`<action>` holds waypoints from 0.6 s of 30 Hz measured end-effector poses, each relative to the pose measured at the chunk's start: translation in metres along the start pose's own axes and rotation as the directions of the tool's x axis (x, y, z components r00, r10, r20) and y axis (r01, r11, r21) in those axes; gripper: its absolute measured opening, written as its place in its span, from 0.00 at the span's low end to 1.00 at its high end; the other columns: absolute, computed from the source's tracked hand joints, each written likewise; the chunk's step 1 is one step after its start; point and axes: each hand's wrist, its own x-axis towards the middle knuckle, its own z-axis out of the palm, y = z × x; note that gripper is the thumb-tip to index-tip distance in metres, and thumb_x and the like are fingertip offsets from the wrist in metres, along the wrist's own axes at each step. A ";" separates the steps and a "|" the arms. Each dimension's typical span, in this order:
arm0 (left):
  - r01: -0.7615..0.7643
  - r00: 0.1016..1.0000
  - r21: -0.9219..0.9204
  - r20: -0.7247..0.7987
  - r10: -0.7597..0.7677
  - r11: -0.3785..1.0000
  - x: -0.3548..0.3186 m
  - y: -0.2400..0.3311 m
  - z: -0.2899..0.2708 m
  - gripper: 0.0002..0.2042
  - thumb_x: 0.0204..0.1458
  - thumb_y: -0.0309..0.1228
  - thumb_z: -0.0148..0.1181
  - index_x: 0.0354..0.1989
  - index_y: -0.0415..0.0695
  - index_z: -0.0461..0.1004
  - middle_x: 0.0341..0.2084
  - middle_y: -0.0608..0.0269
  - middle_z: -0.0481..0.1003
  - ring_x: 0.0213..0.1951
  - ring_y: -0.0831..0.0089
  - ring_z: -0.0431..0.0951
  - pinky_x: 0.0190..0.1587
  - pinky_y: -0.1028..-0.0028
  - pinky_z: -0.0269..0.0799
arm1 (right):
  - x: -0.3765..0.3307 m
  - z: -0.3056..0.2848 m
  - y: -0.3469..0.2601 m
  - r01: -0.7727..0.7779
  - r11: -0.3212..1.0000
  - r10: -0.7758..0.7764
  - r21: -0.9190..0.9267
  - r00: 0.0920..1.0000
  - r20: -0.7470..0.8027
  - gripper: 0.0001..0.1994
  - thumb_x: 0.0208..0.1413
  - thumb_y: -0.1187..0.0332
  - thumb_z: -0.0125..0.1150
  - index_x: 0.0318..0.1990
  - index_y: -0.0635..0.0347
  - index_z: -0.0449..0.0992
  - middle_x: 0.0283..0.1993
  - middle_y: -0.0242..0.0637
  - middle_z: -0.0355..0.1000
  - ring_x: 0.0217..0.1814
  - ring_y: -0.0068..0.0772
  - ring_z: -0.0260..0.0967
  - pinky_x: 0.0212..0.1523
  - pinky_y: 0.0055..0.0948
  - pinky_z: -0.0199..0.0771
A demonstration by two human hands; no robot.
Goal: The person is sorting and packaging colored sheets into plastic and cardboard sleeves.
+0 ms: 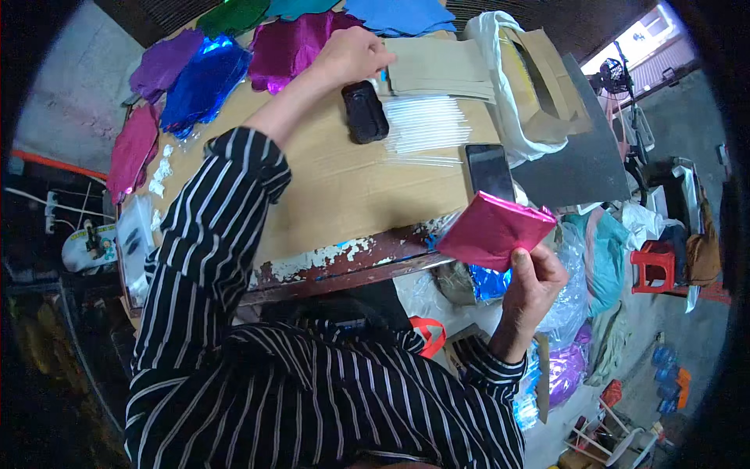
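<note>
Low at the right, past the table's front edge, my right hand (535, 289) grips a folded pink metallic sheet (500, 232), thumb on its near face. My left hand (353, 56) reaches across to the far side, its fingers curled together beside a stack of grey-brown card (437, 66). A small blue and white bit shows just under these fingers; what they pinch, if anything, is hidden. Below that hand lies a black plastic tray (365, 113). Thin clear sticks (427, 125) are spread in a row next to the tray, with a dark phone (490, 172) to their right.
Stacks of shiny sheets line the far and left side: magenta (293, 47), blue (205, 87), purple (166, 64) and pink (133, 152). A white-lined cardboard box (539, 86) stands at the right. Plastic bags (601, 258) and a red stool (653, 266) are on the floor.
</note>
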 end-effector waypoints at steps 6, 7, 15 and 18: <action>0.289 0.952 0.451 -0.040 -0.305 0.844 0.065 -0.005 0.023 0.22 0.48 0.46 0.74 0.34 0.34 0.81 0.24 0.63 0.82 0.20 0.79 0.78 0.31 0.76 0.78 | 0.004 -0.027 0.005 0.014 1.000 -0.014 -0.016 1.000 0.010 0.09 0.56 0.72 0.69 0.40 0.70 0.81 0.35 0.33 0.78 0.33 0.20 0.69 0.37 0.22 0.67; 0.318 0.940 0.449 -0.033 -0.340 0.835 0.067 -0.012 0.025 0.21 0.47 0.43 0.76 0.36 0.35 0.81 0.23 0.64 0.82 0.19 0.81 0.78 0.29 0.77 0.77 | 0.003 -0.029 0.006 0.014 1.000 -0.014 -0.003 1.000 0.014 0.09 0.55 0.73 0.69 0.39 0.70 0.81 0.34 0.33 0.78 0.33 0.20 0.69 0.37 0.22 0.67; 0.289 0.920 -0.111 -0.243 -0.308 0.951 0.050 -0.027 0.023 0.18 0.46 0.37 0.78 0.40 0.39 0.80 0.21 0.69 0.78 0.18 0.83 0.75 0.20 0.80 0.69 | 0.000 -0.028 0.008 0.011 0.999 -0.012 0.039 1.000 0.021 0.10 0.54 0.72 0.71 0.40 0.70 0.81 0.35 0.33 0.78 0.33 0.20 0.69 0.37 0.21 0.66; 0.264 0.930 -0.099 -0.238 -0.281 0.959 0.039 -0.013 0.018 0.14 0.47 0.34 0.76 0.38 0.41 0.81 0.22 0.68 0.79 0.18 0.83 0.76 0.23 0.81 0.72 | -0.006 -0.025 0.003 0.035 0.999 -0.035 0.034 0.999 0.014 0.10 0.54 0.72 0.71 0.40 0.70 0.81 0.35 0.33 0.78 0.34 0.20 0.69 0.37 0.21 0.66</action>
